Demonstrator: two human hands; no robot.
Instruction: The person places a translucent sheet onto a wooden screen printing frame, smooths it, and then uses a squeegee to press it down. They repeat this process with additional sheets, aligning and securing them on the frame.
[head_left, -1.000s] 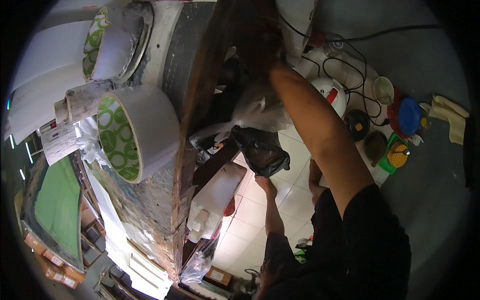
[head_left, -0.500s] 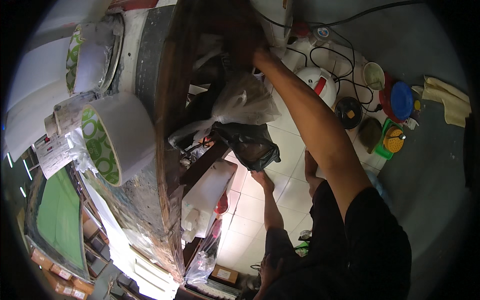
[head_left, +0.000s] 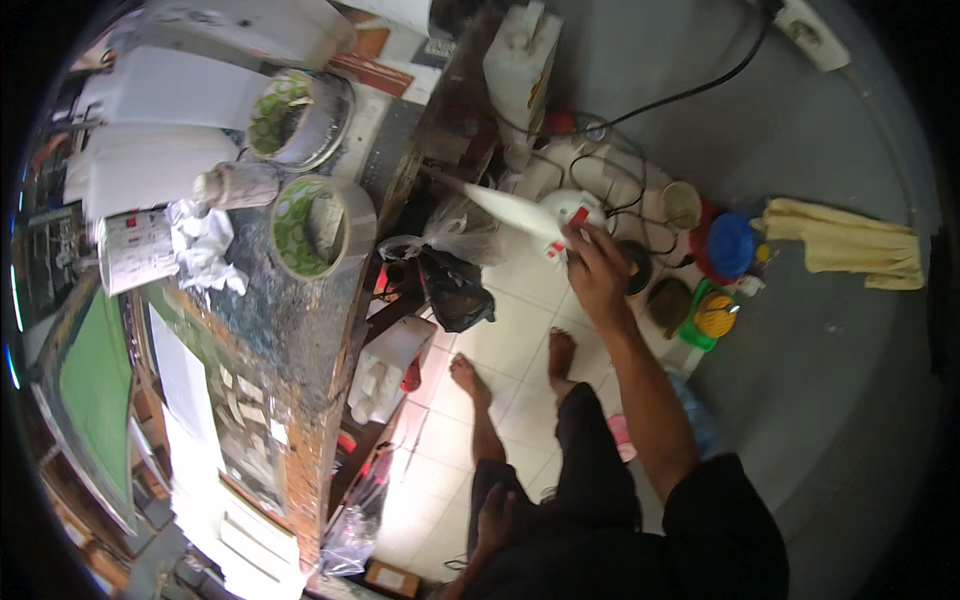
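Note:
My right hand (head_left: 597,268) is closed round one end of a long white tapered object (head_left: 512,211) with red marks near my fingers. Its narrow end points left toward the shelf space under the bench and is smeared by motion; its exact kind cannot be made out. Behind it stands a white rounded appliance (head_left: 574,204) with a red part, on the tiled floor. My left hand (head_left: 494,520) hangs low by my left thigh, dark, its fingers not clear. A black plastic bag (head_left: 458,292) and a clear plastic bag (head_left: 462,232) hang at the bench's side.
On the stained workbench (head_left: 315,340) at left stand two tape rolls (head_left: 326,226), (head_left: 292,122), a capped bottle (head_left: 238,187) and crumpled white paper (head_left: 203,245). A blue bowl (head_left: 730,246), a green basket (head_left: 694,328) and black cables (head_left: 640,170) lie right. A white jug (head_left: 522,70) stands at the bench's far end.
My right hand has come out from the dark space under the bench, back toward me, and now shows the white tapered object in its grip. The view has shifted, showing more bench top.

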